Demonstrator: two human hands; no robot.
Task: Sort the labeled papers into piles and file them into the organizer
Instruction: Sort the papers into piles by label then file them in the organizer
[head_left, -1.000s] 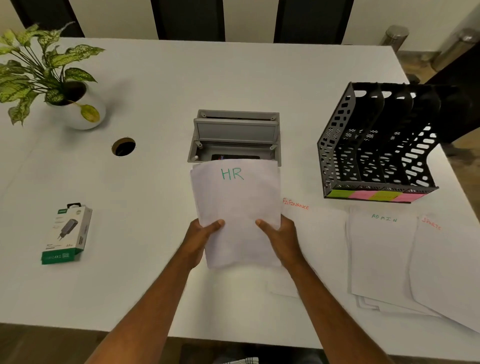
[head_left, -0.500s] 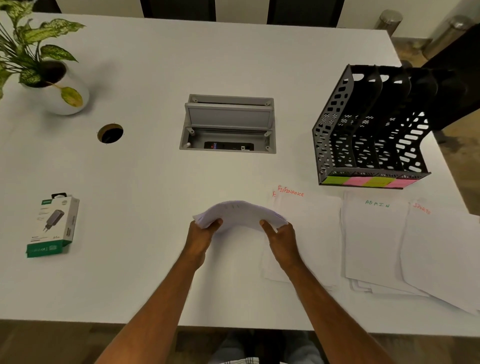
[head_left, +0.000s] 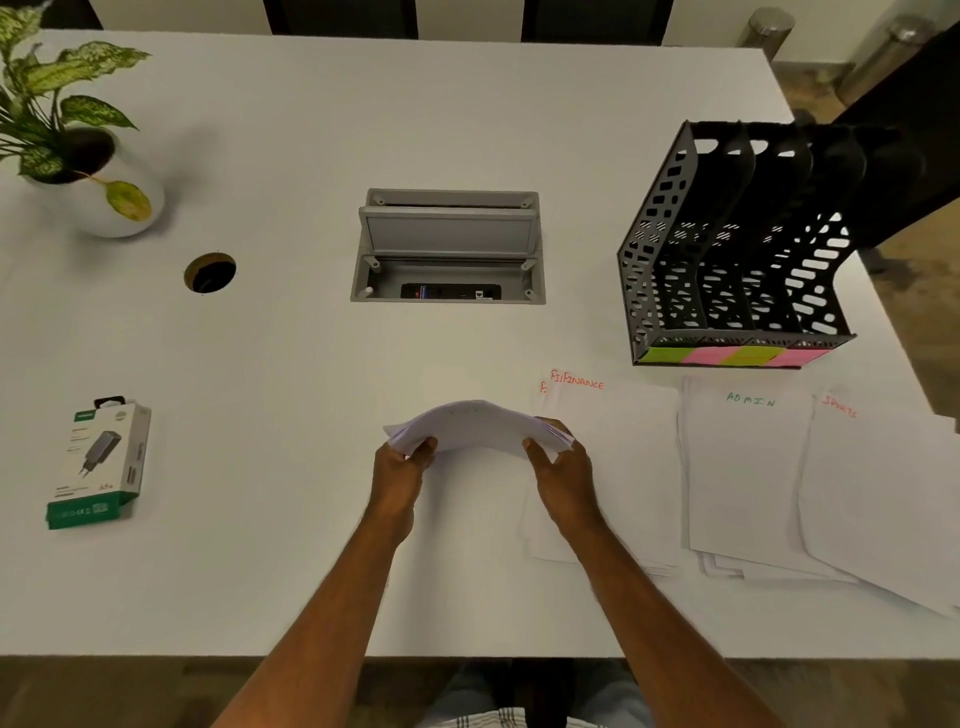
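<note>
- Near the front middle of the white table (head_left: 311, 130), a stack of white papers (head_left: 475, 423) is held up off the top, bent into an arch w/ its middle high & both ends low.
- Its label can't be read from this angle; only faint marks show on top.
- Left hand (head_left: 402, 470) grips the stack's left end, thumb on the near face, fingers tucked behind.
- Right hand (head_left: 563, 475) grips the right end the same way, thumb in front, fingertips peeking out behind the paper.
- Both arms reach up from the bottom edge, wrists about level, hands apart w/ the stack between them.
- Right of the hands, 3 piles lie flat on the table: FINANCE pile (head_left: 613, 457) w/ red writing, ADMIN pile (head_left: 748, 467) w/ green writing, SPORTS pile (head_left: 883, 499) w/ red writing.
- FINANCE pile is partly under the right hand; ADMIN & SPORTS piles overlap a bit.
- Behind those piles stands a black organizer (head_left: 727, 249) w/ holes in its walls & several slots, all looking dark inside.
- Green & pink sticky notes (head_left: 732, 356) run along its front edge; words too small to read.
- Other stuff: a gray socket box (head_left: 449, 244) w/ lid up in the table's middle, a round cable hole (head_left: 210, 272), a potted plant (head_left: 78, 145) at far left, a charger box (head_left: 98, 462) at near left.
</note>
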